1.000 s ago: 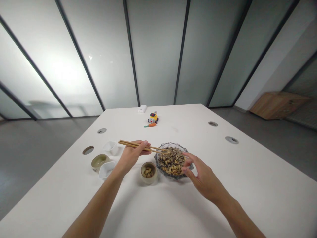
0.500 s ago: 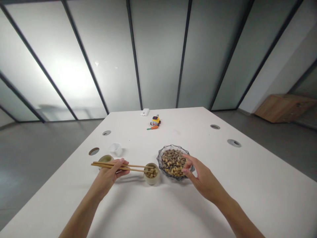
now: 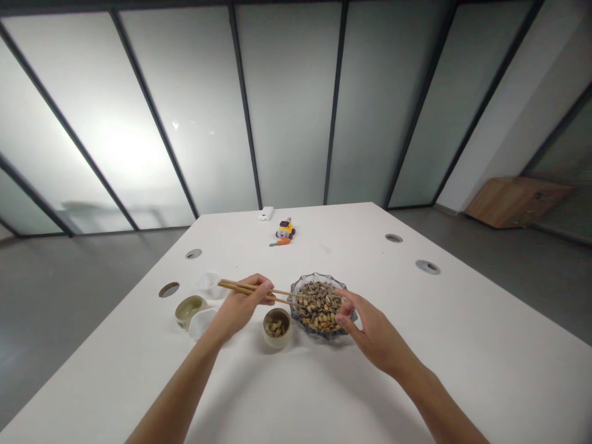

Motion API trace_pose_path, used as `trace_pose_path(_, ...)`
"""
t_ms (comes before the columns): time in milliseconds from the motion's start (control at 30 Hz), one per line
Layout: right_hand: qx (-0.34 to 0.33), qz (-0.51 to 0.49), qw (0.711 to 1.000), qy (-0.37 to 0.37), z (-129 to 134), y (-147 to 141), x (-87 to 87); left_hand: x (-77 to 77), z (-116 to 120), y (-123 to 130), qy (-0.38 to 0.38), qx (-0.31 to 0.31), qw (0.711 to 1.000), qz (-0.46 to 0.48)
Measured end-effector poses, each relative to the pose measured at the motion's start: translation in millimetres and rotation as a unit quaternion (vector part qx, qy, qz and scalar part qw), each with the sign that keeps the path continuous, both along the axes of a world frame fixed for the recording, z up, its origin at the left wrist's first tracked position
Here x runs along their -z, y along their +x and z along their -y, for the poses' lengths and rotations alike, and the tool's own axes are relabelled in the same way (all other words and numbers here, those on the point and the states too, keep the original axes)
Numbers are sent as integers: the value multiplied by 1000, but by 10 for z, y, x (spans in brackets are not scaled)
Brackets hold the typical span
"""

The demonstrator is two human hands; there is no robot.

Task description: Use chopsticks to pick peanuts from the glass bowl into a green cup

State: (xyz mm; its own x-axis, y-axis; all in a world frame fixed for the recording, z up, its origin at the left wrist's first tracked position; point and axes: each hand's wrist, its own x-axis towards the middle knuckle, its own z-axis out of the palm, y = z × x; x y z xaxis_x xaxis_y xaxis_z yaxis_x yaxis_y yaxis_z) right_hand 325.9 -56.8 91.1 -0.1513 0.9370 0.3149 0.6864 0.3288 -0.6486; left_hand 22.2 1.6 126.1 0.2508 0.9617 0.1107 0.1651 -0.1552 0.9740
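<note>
My left hand (image 3: pixel 247 305) is closed around a pair of wooden chopsticks (image 3: pixel 240 287), whose tips reach over the left part of a clear glass bowl (image 3: pixel 296 316). The bowl holds striped sunflower seeds (image 3: pixel 319 290) and pale pistachios (image 3: pixel 324 322). At the bowl's right rim is my right hand (image 3: pixel 370 333), thumb and fingers curled about the edge. Just below the chopsticks, a small ceramic cup (image 3: pixel 276 340) has some pistachios (image 3: pixel 277 328) in it. I cannot make out any nut between the chopstick tips.
To the left are a greenish ceramic cup (image 3: pixel 187 311) and two white cups, one behind (image 3: pixel 208 283) and one nearer (image 3: pixel 201 322). Farther back lie a yellow toy vehicle (image 3: pixel 285 230), a toy carrot (image 3: pixel 280 243) and a white case (image 3: pixel 266 213). Round holes (image 3: pixel 169 289) pierce the white table.
My left hand has moved right, carrying the chopsticks from the pistachio cup to over the glass bowl. A nearer white cup now shows at left. My right hand stays at the bowl's rim.
</note>
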Motion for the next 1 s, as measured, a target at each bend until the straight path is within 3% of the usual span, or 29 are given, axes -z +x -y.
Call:
trace_pose_path(167, 1, 11, 1000, 2, -29, 19, 32, 4, -174, 355, 57, 77, 990, -107)
trace_pose_path(300, 4, 16, 1000, 10, -30, 39, 44, 36, -202, 462, 84, 89, 979, -162)
trace_pose_path(400, 4, 17, 1000, 12, -28, 47, 41, 27, -209, 473, 85, 69, 983, -150)
trace_pose_path(600, 13, 25, 1000, 9, -36, 57, 68, 9, -246, 478, 52, 19, 998, -39)
trace_pose_path(1000, 13, 22, 999, -25, -33, 69, 60, 194, -252, 615, 38, 44, 997, -46)
